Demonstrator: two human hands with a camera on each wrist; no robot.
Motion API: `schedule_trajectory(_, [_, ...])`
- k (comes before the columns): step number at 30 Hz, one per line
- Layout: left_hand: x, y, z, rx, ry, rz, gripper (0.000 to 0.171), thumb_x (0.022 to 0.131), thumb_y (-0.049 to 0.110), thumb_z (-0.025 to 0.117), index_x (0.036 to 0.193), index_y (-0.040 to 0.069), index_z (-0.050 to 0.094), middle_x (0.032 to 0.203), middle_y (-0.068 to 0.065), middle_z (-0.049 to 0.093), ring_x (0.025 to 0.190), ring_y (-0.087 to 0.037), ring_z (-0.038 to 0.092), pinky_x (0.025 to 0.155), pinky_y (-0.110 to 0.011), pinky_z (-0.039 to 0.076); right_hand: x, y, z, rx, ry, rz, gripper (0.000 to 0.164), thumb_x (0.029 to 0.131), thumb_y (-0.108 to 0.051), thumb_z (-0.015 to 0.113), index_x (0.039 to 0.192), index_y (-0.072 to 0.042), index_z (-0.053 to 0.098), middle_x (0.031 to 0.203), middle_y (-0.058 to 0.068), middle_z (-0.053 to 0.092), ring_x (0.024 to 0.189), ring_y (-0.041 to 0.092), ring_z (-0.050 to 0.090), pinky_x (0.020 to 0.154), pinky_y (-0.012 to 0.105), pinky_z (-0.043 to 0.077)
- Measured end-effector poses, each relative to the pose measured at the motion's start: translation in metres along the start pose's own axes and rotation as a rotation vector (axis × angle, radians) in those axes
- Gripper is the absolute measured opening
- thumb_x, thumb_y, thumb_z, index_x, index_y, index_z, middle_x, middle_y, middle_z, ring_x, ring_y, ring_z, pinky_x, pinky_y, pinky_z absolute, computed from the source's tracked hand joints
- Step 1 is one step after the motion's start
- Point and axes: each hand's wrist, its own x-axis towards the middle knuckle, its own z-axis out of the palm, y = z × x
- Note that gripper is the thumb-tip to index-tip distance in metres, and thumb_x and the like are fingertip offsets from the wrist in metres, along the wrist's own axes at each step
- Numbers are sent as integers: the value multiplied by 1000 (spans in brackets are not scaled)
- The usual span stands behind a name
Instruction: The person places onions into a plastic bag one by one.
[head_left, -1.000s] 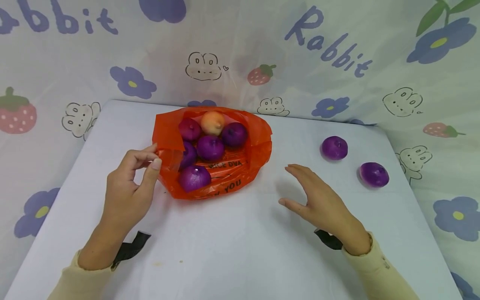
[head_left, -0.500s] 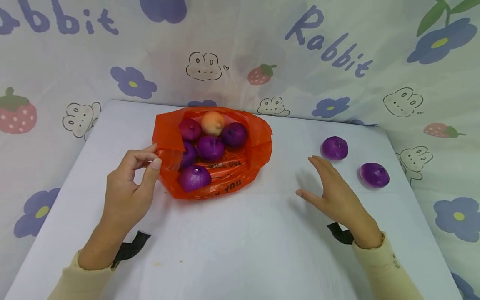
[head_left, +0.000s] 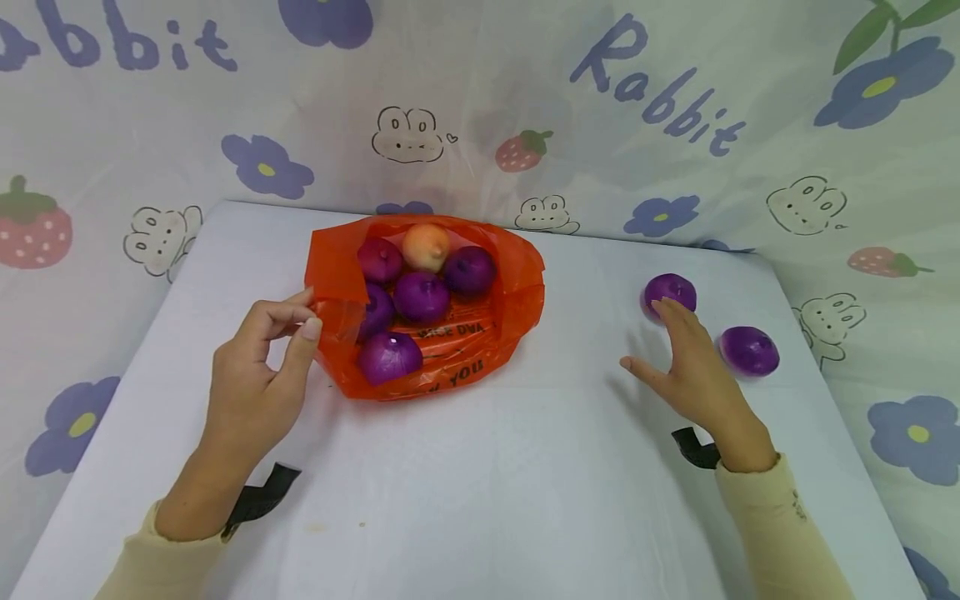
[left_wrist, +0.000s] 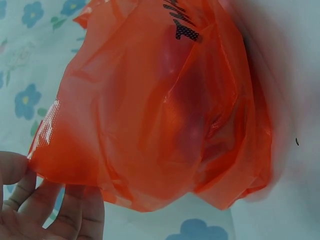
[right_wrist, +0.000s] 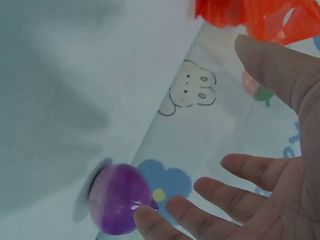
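My left hand (head_left: pixel 258 379) pinches the left edge of an orange-red plastic bag (head_left: pixel 520 287) between thumb and fingers. The bag lies with its mouth facing me, several purple onions (head_left: pixel 422 296) and one pale orange onion (head_left: pixel 426 247) inside. From the left wrist view, the bag's side (left_wrist: pixel 140 120) hides most of its contents. My right hand (head_left: pixel 697 379), thumb and fingers spread, holds nothing. Its fingertips overlap a loose purple onion (head_left: pixel 675 286) in the head view; the right wrist view has this onion (right_wrist: pixel 117 200) just past the fingertips.
A second loose purple onion (head_left: pixel 750 351) lies on the white table (head_left: pixel 480 483), to the right of my right hand. Behind the table hangs a printed cloth (head_left: pixel 465 100) with rabbits, flowers and strawberries.
My right hand has moved right and slightly away from me, from beside the bag to the nearer loose onion. The left hand and the bag have stayed in place.
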Motion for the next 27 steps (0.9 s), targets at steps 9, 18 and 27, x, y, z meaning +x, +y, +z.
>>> schedule_trajectory(9, [0,0,-1,3,3,4,14,104,4,61,114,-6,61,141,-10,66,117,6,57,98,-11,43,16,14,-9,-21,14,122,103,94,-39,79,161,9,18,164,38,16,151,56,17,116,73,20])
schedule_trajectory(18, [-2,-1,-3,-1,4,5,14,104,3,62,115,-6,61,141,-9,66,118,5,58,98,-11,44,39,27,-10,-20,-34,189,109,95,-42,77,163,7,8,166,38,10,149,59,18,115,74,21])
schedule_trajectory(27, [-1,1,-3,2,-2,-6,15,105,5,60,115,-6,60,142,-10,65,116,5,57,97,-11,44,56,41,-10,-32,-32,207,111,93,-42,78,160,13,8,161,43,15,143,65,24,114,74,24])
